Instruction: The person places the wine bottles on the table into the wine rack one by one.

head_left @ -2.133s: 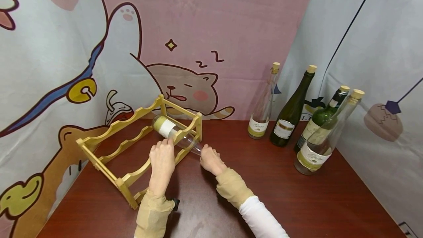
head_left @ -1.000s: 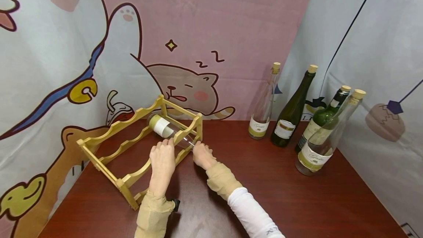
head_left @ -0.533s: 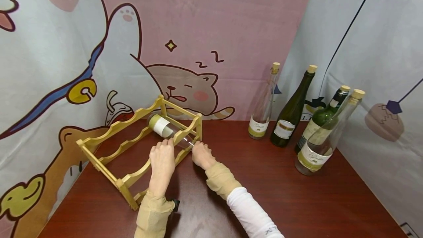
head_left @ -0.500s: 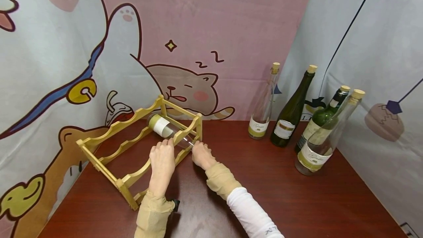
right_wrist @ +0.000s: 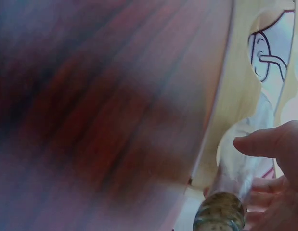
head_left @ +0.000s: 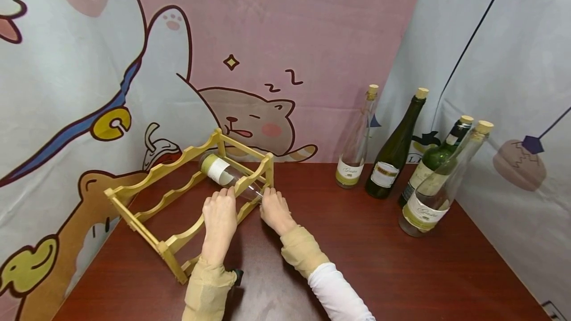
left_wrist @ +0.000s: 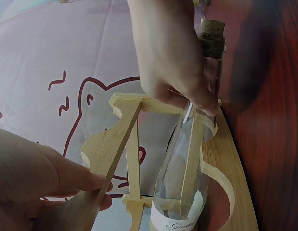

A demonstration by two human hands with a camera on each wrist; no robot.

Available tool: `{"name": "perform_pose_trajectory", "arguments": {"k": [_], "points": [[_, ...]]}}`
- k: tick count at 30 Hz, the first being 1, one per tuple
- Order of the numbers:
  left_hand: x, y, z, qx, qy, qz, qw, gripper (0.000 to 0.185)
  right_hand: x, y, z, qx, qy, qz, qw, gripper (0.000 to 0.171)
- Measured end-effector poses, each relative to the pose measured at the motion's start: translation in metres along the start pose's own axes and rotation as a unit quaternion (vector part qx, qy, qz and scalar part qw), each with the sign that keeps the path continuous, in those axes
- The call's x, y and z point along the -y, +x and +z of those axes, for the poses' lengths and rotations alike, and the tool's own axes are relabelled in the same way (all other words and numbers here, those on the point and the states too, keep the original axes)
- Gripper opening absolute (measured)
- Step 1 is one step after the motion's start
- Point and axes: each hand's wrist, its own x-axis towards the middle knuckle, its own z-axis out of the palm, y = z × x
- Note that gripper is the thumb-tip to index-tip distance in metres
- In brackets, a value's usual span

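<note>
A light wooden wine rack [head_left: 178, 238] stands on the table at the left in the head view. My left hand [head_left: 220, 217] grips its upper front rail; the left wrist view shows the thumb and fingers on either side of that rail [left_wrist: 112, 144]. A clear glass wine bottle [head_left: 218, 170] with a white and green label lies in the lower row at the right end, neck towards me. My right hand [head_left: 275, 210] holds its neck just outside the rack. The bottle's cork [left_wrist: 213, 28] sticks out beyond the hand, hidden in the head view.
At the right stand several corked bottles: a clear bottle [head_left: 349, 170], a dark green bottle [head_left: 384, 175], a green bottle [head_left: 421, 172] and another clear bottle [head_left: 421, 212] partly in front of it. A printed cloth [head_left: 339, 28] hangs behind the reddish-brown table [head_left: 357, 261].
The bottle has slid deeper into the rack, away from me, with my right hand following left. Most recently the right hand has turned slightly, its fingers higher. The left hand keeps its place.
</note>
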Motion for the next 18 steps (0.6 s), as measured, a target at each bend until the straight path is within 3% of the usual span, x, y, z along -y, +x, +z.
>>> {"name": "perform_pose_trajectory", "arguments": {"k": [4, 12, 18], "points": [[0.0, 0.0, -0.001, 0.008, 0.0, -0.003, 1.0, 0.021, -0.005, -0.003, -0.006, -0.022, -0.012, -0.007, 1.0, 0.029], [0.0, 0.001, -0.001, 0.015, 0.002, -0.007, 0.9999, 0.022, -0.02, -0.006, -0.016, 0.004, 0.003, 0.004, 1.0, 0.044], [0.0, 0.001, -0.001, 0.02, 0.003, -0.008, 0.9998, 0.023, -0.027, -0.009, -0.02, 0.007, 0.026, 0.003, 1.0, 0.045]]}}
